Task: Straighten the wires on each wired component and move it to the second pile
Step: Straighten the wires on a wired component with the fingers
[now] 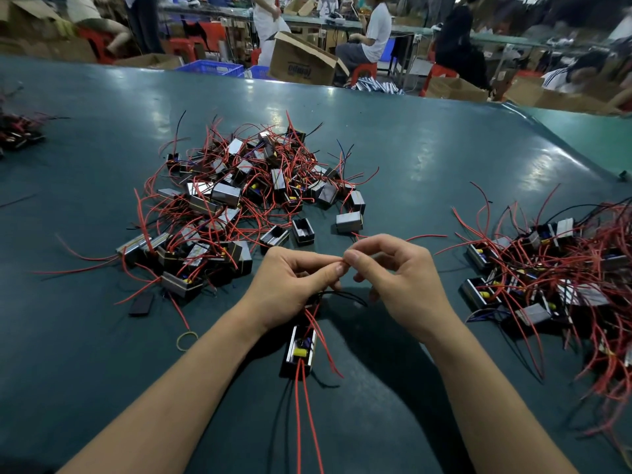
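Observation:
A black box-shaped wired component (300, 350) with a yellow part inside hangs below my hands, red wires trailing toward me. My left hand (290, 285) and my right hand (400, 278) meet above it, both pinching the same thin red wire (427, 237) between thumb and fingers; the wire's free end runs off to the right. A large tangled pile of components (239, 200) lies ahead on the green table. A second pile (554, 278) sits at the right.
A loose rubber band (186, 340) and a flat black lid (142, 304) lie left of my left arm. A small heap of components (17, 135) sits far left. Cardboard boxes, blue crates and seated people are beyond the table's far edge (307, 84).

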